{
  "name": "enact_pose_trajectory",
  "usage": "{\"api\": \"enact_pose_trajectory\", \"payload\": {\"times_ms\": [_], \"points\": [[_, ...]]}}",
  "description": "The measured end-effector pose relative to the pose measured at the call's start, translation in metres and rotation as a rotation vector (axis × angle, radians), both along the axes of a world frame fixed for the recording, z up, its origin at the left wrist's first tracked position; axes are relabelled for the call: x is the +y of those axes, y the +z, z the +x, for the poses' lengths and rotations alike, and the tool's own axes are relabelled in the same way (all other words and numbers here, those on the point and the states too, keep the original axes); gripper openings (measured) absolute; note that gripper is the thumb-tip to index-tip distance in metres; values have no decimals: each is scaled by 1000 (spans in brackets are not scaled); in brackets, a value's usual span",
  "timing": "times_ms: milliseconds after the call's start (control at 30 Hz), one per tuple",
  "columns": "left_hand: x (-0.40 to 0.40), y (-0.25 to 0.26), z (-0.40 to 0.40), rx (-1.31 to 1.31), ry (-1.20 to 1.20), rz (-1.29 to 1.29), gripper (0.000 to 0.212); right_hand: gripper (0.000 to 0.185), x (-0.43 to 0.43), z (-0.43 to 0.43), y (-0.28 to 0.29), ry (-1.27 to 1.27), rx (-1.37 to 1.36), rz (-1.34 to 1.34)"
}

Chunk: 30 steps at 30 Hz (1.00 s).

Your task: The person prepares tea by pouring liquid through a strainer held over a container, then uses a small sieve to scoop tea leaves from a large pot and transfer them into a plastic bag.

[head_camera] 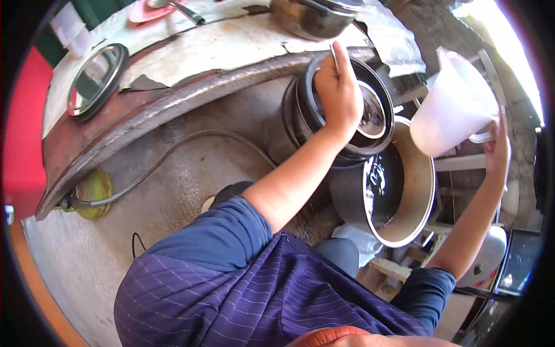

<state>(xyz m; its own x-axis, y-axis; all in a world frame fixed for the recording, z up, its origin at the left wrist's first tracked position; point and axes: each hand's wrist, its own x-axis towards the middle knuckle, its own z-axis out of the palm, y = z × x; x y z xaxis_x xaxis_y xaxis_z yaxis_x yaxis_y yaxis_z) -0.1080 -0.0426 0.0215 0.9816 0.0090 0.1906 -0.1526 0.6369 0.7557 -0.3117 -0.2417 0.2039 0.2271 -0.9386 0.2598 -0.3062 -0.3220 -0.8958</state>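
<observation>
My left hand [340, 93] grips a thin metal handle [334, 58] above a dark cylindrical container [299, 126] with a thick black rim. Inside that rim sits a round, pale-edged vessel or strainer [373, 110] with dark contents; whether the handle belongs to it is hidden by the hand. My right hand [498, 149] holds a white translucent plastic pitcher [453, 102] by its handle, tilted and raised to the right. Below both hands a large metal stockpot [414, 208] stands against the black-rimmed container, with dark shiny liquid [386, 186] inside.
A counter with a curved edge [195, 91] runs along the top left. It bears a round black-rimmed metal lid [97, 80], a metal pot [314, 19] and a spoon [182, 9] by a pink plate [145, 12]. A hose [173, 147] leads from a yellow-green fitting [95, 195] across the floor.
</observation>
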Motion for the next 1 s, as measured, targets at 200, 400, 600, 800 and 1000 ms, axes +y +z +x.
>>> {"api": "enact_pose_trajectory", "payload": {"times_ms": [200, 400, 600, 800, 1000], "points": [[13, 1, 4, 10, -7, -10, 53, 36, 92, 90, 45, 489, -466, -11], [8, -5, 5, 30, 3, -34, 52, 31, 197, 210, 6, 741, -270, 137], [8, -6, 2, 59, -38, -64, 51, 34, 205, 317, -70, 768, 52, 416], [10, -2, -3, 23, -145, -183, 46, 54, 185, 316, -108, 1183, 287, 429], [14, 4, -29, -22, -169, -179, 34, 32, 137, 222, -52, 859, 743, -1012]]}}
